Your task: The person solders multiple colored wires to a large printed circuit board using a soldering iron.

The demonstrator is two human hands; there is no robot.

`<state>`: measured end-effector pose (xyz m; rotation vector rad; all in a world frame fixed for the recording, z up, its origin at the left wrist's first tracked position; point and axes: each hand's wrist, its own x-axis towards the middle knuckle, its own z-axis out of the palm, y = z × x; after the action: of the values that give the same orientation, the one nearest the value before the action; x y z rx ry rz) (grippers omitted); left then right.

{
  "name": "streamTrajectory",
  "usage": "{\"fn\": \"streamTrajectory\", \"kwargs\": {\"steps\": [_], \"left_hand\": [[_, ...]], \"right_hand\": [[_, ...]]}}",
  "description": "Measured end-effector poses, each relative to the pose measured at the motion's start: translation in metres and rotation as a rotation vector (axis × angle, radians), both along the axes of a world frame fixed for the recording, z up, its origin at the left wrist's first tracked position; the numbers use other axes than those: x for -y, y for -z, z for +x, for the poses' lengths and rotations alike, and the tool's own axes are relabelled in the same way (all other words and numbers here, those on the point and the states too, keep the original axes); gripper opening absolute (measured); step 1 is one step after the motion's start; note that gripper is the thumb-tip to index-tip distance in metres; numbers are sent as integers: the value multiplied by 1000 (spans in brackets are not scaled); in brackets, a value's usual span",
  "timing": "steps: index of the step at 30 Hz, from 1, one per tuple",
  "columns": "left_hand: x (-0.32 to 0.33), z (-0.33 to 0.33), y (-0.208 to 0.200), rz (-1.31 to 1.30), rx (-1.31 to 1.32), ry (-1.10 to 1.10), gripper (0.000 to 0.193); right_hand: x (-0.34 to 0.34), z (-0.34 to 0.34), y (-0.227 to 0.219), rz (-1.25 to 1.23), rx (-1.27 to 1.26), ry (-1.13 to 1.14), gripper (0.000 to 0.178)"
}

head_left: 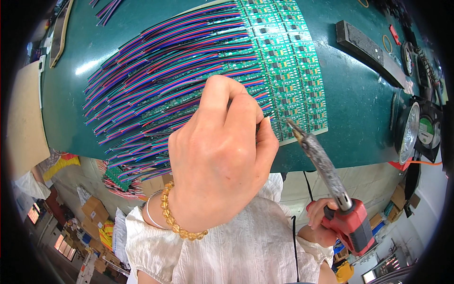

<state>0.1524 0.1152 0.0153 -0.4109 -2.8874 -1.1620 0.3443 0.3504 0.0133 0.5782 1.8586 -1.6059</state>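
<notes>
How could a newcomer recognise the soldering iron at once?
Start from the green table, then find the right hand below its near edge. That hand holds the soldering iron. Unlike the flat circuit boards, it has a red handle and pointed tip.

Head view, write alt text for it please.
A bare left hand is above thin multicoloured wires lined up on a green circuit-board panel; the right hand holds a red-and-black soldering iron, its tip near the panel.

Nothing I can actually read here
Markings on the green circuit boards (293, 66), upper centre, are way too tiny, and the round green label (427, 131) at far right is illegible.
</notes>
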Motion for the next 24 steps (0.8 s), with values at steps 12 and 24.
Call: {"fn": "streamTrajectory", "kwargs": {"steps": [12, 24], "left_hand": [[0, 1, -9, -31, 30, -30, 15], [11, -2, -27, -108, -33, 89, 15]], "right_hand": [[17, -1, 8, -165, -201, 312, 16], [39, -15, 40, -373, -745, 484, 83]]}}
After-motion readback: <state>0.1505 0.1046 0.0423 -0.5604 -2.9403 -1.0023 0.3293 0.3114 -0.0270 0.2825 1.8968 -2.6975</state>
